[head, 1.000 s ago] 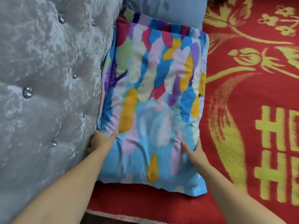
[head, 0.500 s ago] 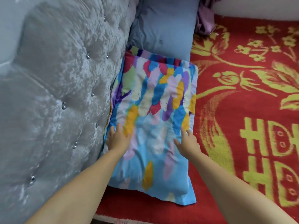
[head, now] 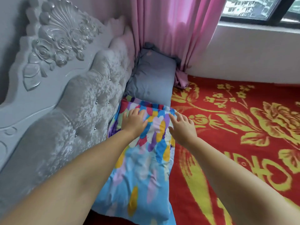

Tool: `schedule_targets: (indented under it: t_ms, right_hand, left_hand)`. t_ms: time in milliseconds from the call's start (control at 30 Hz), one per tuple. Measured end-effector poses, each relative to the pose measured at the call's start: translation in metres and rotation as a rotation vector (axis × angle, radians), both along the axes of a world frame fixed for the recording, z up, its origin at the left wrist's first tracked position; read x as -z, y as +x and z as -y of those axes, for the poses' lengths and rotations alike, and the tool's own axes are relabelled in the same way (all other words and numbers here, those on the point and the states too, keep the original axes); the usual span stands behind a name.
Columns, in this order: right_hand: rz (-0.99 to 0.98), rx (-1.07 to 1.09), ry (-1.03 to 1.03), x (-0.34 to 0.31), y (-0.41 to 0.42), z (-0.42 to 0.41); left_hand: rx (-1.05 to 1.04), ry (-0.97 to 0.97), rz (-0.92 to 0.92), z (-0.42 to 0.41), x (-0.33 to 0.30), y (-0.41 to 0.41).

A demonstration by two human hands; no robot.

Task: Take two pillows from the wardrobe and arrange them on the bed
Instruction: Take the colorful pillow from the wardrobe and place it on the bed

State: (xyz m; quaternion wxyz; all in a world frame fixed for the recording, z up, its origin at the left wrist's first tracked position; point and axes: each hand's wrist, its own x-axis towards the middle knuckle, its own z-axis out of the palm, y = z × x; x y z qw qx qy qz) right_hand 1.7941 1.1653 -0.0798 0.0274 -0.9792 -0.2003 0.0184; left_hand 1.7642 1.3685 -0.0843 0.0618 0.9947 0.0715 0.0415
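Observation:
A colourful feather-print pillow (head: 139,172) lies flat on the red and yellow bed cover (head: 235,143), along the grey tufted headboard (head: 78,111). A plain grey-blue pillow (head: 152,82) lies beyond it in the far corner, its near edge meeting the colourful one. My left hand (head: 134,121) rests palm down on the far left part of the colourful pillow, fingers spread. My right hand (head: 182,127) hovers or lightly touches the pillow's far right edge, fingers apart. Neither hand holds anything.
A pink curtain (head: 175,30) hangs down to the bed's far corner, behind the grey-blue pillow. A white wall (head: 251,52) under a window (head: 259,8) borders the bed's far side. The carved headboard top (head: 53,39) rises on the left.
Both hands have slid from the pillow's near half toward its far end. The view has lifted, and now shows the curtain, the window and the whole grey-blue pillow.

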Motion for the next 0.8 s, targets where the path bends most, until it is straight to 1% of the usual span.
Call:
schedule_targets:
  t_ms: [233,367,433,567,633,800]
  right_hand:
    - [0.07,-0.074,0.052,-0.048,-0.004,0.059]
    - [0.133,-0.2,0.055,-0.067,-0.017,0.108]
    - [0.146,-0.244,0.043,-0.075,-0.026,0.138]
    - [0.136,-0.294,0.02,-0.09,-0.044,0.186]
    - [0.141,-0.332,0.023,-0.097,-0.056,0.199]
    - [0.157,-0.437,0.068,-0.104,-0.099,0.211]
  left_hand:
    - [-0.087,0.014,0.093,0.059,-0.05,-0.025]
    - [-0.209,0.006,0.104,0.112,-0.061,-0.06]
    - [-0.257,-0.028,0.095,0.145,-0.064,-0.078]
    - [-0.279,-0.001,0.145,0.199,-0.077,-0.115]
    - [-0.291,0.013,0.168,0.214,-0.087,-0.134]
    - [-0.409,0.02,0.22,0.235,-0.106,-0.192]
